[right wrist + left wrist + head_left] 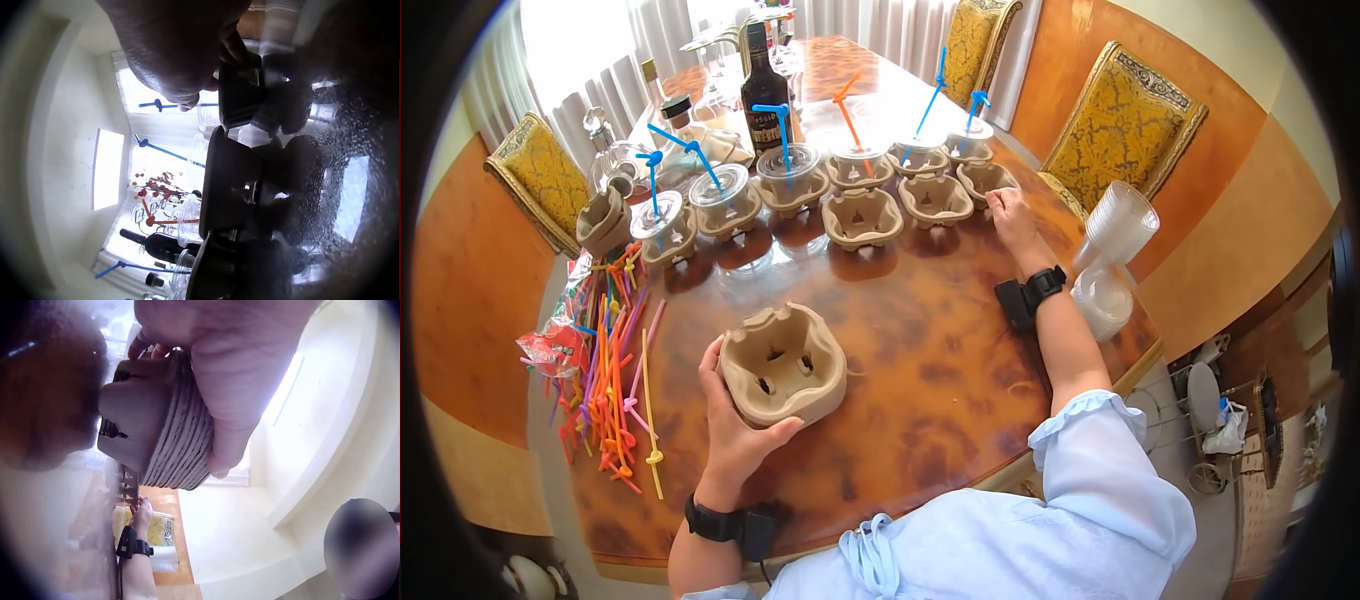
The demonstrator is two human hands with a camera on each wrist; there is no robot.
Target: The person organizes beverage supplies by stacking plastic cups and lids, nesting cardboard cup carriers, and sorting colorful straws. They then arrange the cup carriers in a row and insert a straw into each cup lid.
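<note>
My left hand grips a stack of moulded pulp cup holders, thumb on one side and fingers on the other, above the near part of the table. The top one's hollow faces up in the head view. At the far right, my right hand pinches the rim of a single cup holder standing on the table. Two more bare cup holders stand left of it in the same row. Behind them, lidded clear cups with knotted straws sit in cup holders.
Loose knotted straws and a plastic bag lie at the left. Stacked clear cups and clear lids are at the right edge. A dark bottle and glassware stand at the back. Yellow chairs surround the table.
</note>
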